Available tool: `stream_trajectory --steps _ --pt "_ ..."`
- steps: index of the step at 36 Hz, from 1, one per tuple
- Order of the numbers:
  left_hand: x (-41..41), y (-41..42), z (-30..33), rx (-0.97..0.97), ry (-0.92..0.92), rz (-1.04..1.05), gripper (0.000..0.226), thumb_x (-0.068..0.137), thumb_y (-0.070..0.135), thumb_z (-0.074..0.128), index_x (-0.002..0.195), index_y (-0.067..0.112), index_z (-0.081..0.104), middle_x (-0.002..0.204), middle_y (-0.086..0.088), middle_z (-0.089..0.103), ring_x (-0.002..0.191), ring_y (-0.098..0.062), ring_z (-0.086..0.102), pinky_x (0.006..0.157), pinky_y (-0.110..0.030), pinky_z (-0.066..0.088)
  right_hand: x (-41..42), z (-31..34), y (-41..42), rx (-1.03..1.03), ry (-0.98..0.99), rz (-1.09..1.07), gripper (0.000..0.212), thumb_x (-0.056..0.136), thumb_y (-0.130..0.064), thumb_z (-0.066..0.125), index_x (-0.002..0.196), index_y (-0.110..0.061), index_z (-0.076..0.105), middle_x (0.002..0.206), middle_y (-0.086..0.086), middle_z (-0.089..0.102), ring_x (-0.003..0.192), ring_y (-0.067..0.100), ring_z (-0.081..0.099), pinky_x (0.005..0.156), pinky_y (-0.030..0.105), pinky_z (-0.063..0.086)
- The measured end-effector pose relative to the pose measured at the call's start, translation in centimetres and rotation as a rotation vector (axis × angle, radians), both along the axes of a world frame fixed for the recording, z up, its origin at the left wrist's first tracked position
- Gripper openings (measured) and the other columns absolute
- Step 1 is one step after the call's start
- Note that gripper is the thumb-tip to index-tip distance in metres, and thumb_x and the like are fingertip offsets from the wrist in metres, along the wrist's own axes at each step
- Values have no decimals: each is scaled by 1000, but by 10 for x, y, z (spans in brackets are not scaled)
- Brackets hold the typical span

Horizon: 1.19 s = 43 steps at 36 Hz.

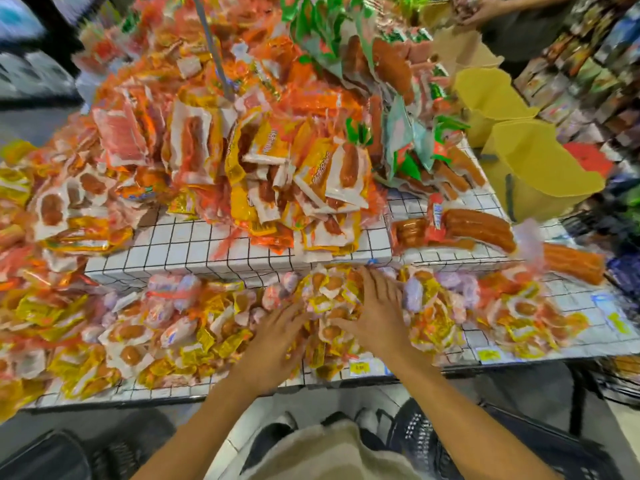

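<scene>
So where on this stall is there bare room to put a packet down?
One bare strip of the white gridded shelf runs between the big pile above and the small packets below. A smaller bare patch lies at the lower tier's right end, below the long sausages. Around the left hand and right hand it is packed.

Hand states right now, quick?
Left hand: open, fingers straight on the sausage packets.
Right hand: open, flat on the same packets.
</scene>
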<state>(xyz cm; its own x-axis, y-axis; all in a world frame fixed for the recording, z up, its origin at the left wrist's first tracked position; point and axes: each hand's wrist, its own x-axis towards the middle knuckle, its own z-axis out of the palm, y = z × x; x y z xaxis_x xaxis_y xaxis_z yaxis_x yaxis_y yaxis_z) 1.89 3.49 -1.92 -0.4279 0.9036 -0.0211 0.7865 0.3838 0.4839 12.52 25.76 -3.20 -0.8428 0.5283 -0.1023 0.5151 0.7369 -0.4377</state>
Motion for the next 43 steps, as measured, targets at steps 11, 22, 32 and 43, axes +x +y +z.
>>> stream_trajectory --steps 11,22,32,43 --pt "20 3 -2 8 -137 148 54 99 29 56 151 23 39 157 -2 34 149 -23 24 123 -37 17 3 -3 7 -92 191 55 70 77 -60 77 132 -21 57 136 -3 50 129 17 45 95 35 51" --pt "31 4 2 128 -332 262 52 100 30 58 145 40 34 150 23 30 144 0 20 121 -34 24 19 37 15 -545 398 -239 28 87 -54 72 109 -53 55 85 -17 68 78 2 66 61 19 51" --pt "26 24 39 426 -919 473 70 81 64 69 144 48 41 144 30 48 133 8 44 99 -15 45 16 76 -1 -974 540 -313 29 101 -47 55 93 -31 78 101 -9 79 98 2 72 79 17 55" --pt "-7 18 51 344 -1464 421 98 43 54 97 124 56 42 120 19 71 109 -2 68 85 -27 59 1 97 -26 -1025 372 -181 80 74 -82 63 102 -7 68 119 34 59 112 42 58 102 53 48"
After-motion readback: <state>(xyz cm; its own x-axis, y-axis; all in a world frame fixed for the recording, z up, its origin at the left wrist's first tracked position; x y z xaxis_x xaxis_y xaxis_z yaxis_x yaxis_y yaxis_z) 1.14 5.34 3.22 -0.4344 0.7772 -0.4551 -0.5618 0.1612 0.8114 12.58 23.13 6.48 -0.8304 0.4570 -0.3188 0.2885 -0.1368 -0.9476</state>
